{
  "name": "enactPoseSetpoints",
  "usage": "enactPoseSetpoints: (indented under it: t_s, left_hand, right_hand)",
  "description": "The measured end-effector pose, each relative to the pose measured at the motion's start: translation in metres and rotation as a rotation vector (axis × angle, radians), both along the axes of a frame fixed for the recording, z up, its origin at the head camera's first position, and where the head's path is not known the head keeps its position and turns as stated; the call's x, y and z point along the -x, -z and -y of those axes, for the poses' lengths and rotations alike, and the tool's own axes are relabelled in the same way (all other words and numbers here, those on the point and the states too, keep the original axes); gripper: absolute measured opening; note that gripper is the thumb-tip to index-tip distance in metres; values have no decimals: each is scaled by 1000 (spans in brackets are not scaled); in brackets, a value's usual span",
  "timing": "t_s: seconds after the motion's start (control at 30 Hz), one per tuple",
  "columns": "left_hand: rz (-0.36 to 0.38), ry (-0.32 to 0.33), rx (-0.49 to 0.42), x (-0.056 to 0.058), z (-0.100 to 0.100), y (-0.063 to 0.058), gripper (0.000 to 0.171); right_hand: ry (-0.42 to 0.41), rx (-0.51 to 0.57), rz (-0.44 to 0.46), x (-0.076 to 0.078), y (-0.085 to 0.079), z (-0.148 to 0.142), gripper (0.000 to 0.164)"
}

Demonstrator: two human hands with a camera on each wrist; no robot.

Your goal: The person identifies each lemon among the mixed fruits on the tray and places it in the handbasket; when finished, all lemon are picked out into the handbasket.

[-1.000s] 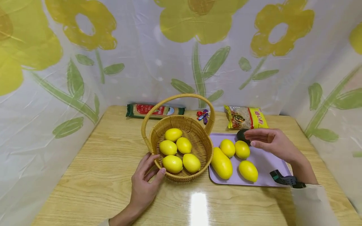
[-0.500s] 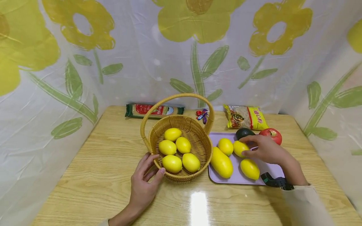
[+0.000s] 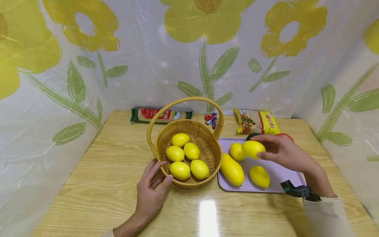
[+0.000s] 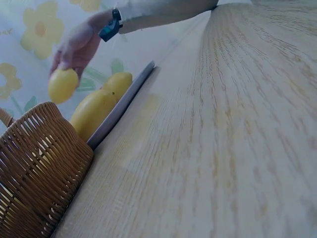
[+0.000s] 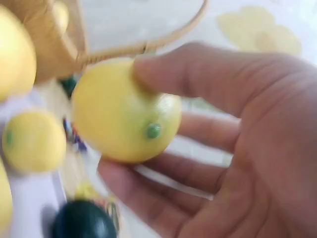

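Note:
My right hand (image 3: 285,153) pinches a yellow lemon (image 3: 253,149) between thumb and fingers, raised over the lilac tray (image 3: 278,179). In the right wrist view, the held lemon (image 5: 124,111) shows its green stem end. Below it on the tray are two more lemons, one at the back (image 3: 238,151) and one near the front (image 3: 259,176), with a long yellow papaya-like fruit (image 3: 232,170) at the left edge. My left hand (image 3: 152,189) grips the near-left rim of the wicker basket (image 3: 189,186), which holds several lemons (image 3: 180,170).
Behind the right hand, a dark green avocado-like fruit (image 5: 84,220) and a red round fruit (image 3: 286,136) are partly hidden. Along the back lie a noodle packet (image 3: 161,115), small wrapped sweets (image 3: 212,120) and a yellow food bag (image 3: 257,121). The basket's tall handle (image 3: 189,98) arches upward.
My right hand moved from near the dark fruit to a lemon on the tray, took hold of it and lifted it. The left hand stayed at the basket rim.

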State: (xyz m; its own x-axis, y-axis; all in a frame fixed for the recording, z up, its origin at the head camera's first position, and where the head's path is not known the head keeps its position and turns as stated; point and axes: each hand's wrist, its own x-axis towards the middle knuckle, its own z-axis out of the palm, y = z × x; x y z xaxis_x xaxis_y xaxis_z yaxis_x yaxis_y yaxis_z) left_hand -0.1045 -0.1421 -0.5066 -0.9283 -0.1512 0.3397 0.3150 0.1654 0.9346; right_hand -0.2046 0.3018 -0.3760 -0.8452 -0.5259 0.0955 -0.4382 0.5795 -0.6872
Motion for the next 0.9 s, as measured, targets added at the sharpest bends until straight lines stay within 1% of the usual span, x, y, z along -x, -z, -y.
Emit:
enactPoseSetpoints:
  t_s: [0.07, 0.17, 0.33, 0.4, 0.47, 0.57, 0.67, 0.8, 0.9]
  left_hand:
    - [5, 7, -4, 0, 1, 0, 48]
    - [13, 17, -10, 0, 1, -1, 48]
    - [17, 15, -13, 0, 2, -2, 48]
    - [18, 14, -11, -1, 3, -2, 48]
    - [16, 16, -14, 0, 3, -2, 49]
    - [18, 17, -19, -1, 2, -1, 49]
    - [26, 19, -21, -2, 1, -1, 49]
    - [36, 27, -7, -2, 1, -1, 48]
    - [36, 30, 0, -2, 1, -1, 48]
  right_hand:
    - [-58, 73, 23, -4, -3, 8, 48]
    - [-130, 121, 48, -8, -5, 28, 48]
    - [-232, 151, 102, -9, -1, 73, 44]
    - [-267, 134, 108, -9, 2, 90, 42]
    - [-301, 98, 89, -9, 6, 107, 40]
    - [-349, 11, 25, -10, 11, 129, 40]
    - [-396, -49, -23, -12, 15, 151, 43]
    - [-435, -56, -66, -16, 18, 175, 43]
    - [-427, -26, -96, -18, 18, 183, 41]
